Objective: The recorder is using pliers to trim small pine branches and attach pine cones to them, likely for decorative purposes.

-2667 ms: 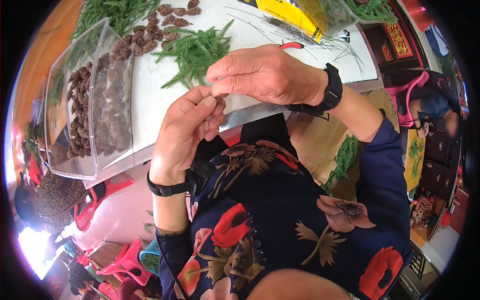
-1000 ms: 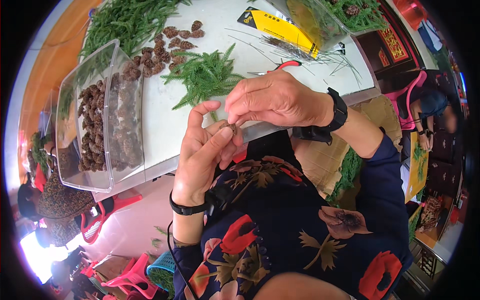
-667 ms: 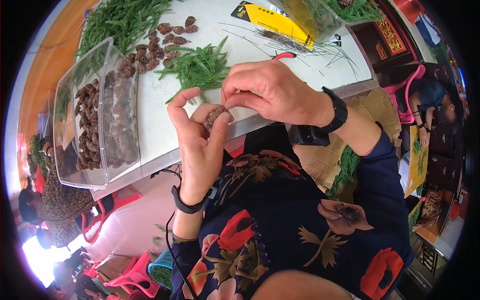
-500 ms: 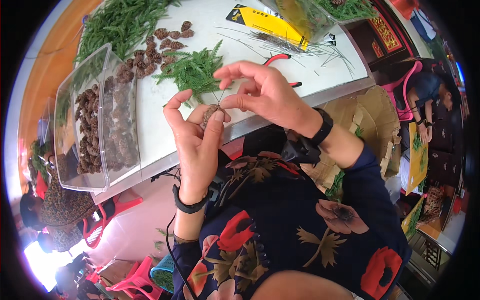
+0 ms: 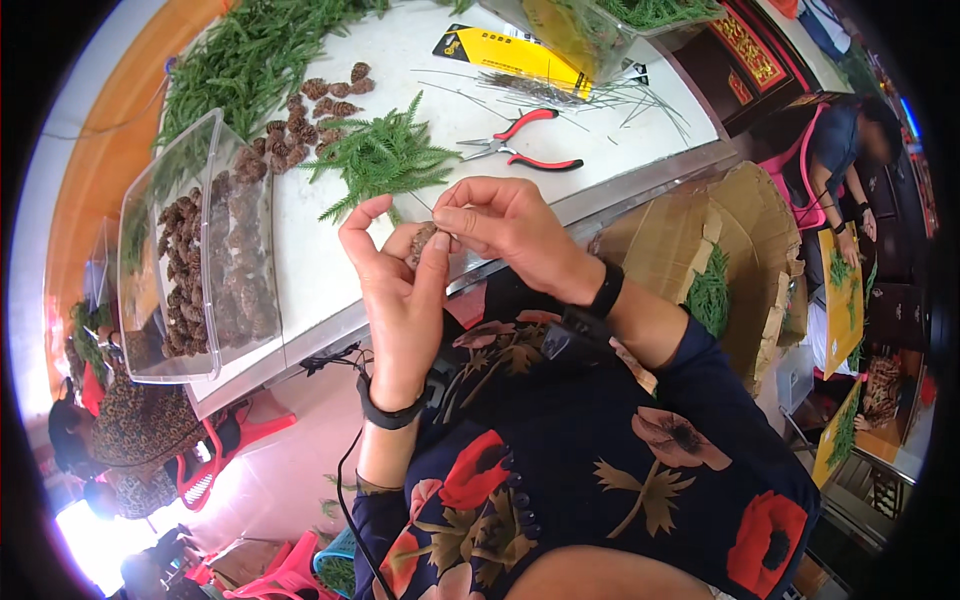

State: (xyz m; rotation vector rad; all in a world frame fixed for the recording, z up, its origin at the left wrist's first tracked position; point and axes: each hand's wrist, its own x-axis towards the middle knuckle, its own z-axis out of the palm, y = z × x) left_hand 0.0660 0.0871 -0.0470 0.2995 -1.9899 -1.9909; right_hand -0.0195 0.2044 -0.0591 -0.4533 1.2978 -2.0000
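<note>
My left hand [image 5: 400, 285] grips a small brown pine cone [image 5: 422, 240] between thumb and fingers, with the index finger raised and curled. Close against it, my right hand [image 5: 510, 228] is closed in a pinch on a thin dark wire [image 5: 421, 202] at the cone. The wire's free end points up and away toward the table. Just beyond my fingers lies a bunch of green artificial pine sprigs [image 5: 385, 155]. To its right rest pliers [image 5: 545, 163] with red and black handles, jaws pointing left.
At the left, a clear plastic box [image 5: 208, 240] of pine cones stands tilted by the table edge [image 5: 330, 335]. Loose cones [image 5: 290, 135] and greenery [image 5: 250, 60] lie behind. Cut wires [image 5: 530, 86] lie near a yellow-black package [image 5: 515, 52]. Right: cardboard [image 5: 640, 225] and another person [image 5: 835, 150].
My right hand has moved down and closed its spread fingers into a pinch beside the cone. The pliers, partly hidden before, now show whole. The view has shifted slightly.
</note>
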